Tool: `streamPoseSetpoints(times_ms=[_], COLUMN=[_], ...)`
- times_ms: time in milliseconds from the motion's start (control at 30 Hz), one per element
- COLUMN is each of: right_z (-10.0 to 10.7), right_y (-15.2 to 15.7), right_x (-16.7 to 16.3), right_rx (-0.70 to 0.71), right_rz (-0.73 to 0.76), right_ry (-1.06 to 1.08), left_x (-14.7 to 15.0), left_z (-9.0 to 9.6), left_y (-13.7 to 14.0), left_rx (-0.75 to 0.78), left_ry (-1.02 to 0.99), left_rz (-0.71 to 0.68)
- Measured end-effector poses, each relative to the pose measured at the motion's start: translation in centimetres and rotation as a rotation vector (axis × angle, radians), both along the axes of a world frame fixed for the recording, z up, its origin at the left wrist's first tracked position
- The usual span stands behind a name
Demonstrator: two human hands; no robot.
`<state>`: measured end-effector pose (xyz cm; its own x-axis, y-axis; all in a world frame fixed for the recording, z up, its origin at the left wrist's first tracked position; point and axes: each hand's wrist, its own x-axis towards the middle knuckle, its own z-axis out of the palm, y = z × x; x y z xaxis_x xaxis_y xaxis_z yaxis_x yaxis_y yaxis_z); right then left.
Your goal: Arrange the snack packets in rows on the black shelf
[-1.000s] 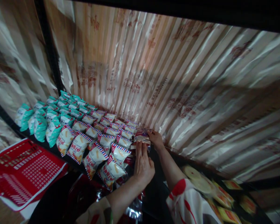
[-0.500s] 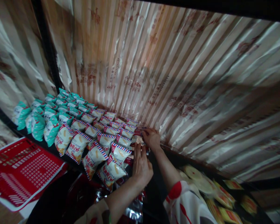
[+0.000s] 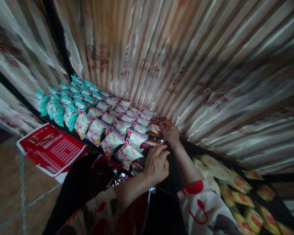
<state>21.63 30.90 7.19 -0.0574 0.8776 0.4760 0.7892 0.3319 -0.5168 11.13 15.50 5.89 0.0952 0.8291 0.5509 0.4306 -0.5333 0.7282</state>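
Several dark red-brown snack packets (image 3: 155,129) stand in a short row on the black shelf, beside white snack bags with red-and-blue striped tops (image 3: 112,139). My right hand (image 3: 171,132) is at the far end of that row, its bent fingers closed on the edge of a packet. Nearer to me, my left hand (image 3: 157,164) hovers by the row's front end, fingers loosely bent and apart, with nothing visible in it. Teal snack bags (image 3: 70,115) fill the shelf's left end. Blur hides the exact contact at my right fingertips.
A striped plastic curtain (image 3: 147,55) hangs behind the shelf. Below at left lies a red-and-white bag (image 3: 54,148) over floor tiles. Shiny dark red packaging (image 3: 117,178) sits below my left forearm. Yellow packets (image 3: 242,199) and pale round packs (image 3: 214,166) lie at right.
My left hand has drawn back from the packets toward me, off their tops. My right hand stays at the far packets. The view has shifted, showing more floor and more yellow packets.
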Motion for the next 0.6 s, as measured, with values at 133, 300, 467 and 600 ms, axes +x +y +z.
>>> streamPoseSetpoints(times_ms=[133, 300, 467, 600], right_z=[0.5, -1.3, -8.2, -15.9], right_y=[-7.4, -20.7, -29.2, -30.0], right_x=[-0.5, -2.3, -7.2, -9.4], right_rx=[0.036, 0.05, -0.585, -0.89], right_rz=[-0.114, -0.143, 0.178, -0.145], right_ry=[0.278, 0.494, 0.504, 0.805], left_x=[-2.8, -7.0, -10.7, -12.3], left_z=[-2.4, -8.9, -15.2, -17.9], left_y=[-6.6, -13.3, -13.8, -12.0], left_rx=[0.005, -0.411, -0.937, -1.0], left_ry=[0.0, 0.028, 0.034, -0.022], left_rz=[-0.229, -0.275, 0.08, 0.141])
